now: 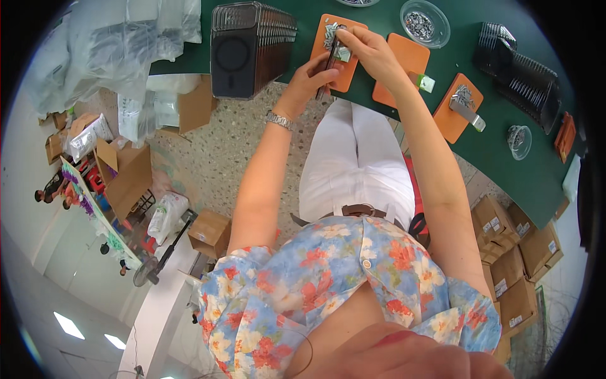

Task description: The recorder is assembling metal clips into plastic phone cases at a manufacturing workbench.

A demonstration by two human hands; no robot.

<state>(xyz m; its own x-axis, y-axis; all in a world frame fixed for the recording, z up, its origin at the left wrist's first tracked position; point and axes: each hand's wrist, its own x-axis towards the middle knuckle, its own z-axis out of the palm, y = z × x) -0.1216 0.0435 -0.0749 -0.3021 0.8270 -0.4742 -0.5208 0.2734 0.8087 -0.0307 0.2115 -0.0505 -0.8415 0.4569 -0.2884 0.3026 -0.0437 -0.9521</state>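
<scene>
Green worktop point(464, 60); near edge: thin dark case point(332, 58) above orange board point(346, 78). Left hand point(310, 77): grip closed round case; right hand point(374, 54) pinching far end. Likely working case edge; next move calls for steadiness.

Slim dark phone case point(331, 58) edge-on, faces unseen, partly covered by left hand point(307, 81) and right hand point(374, 52). Leftmost orange board point(345, 81) partly hidden behind them. Silvery pieces point(329, 34) too tiny to identify. Clear bowl point(358, 4) cut by upper edge.
</scene>
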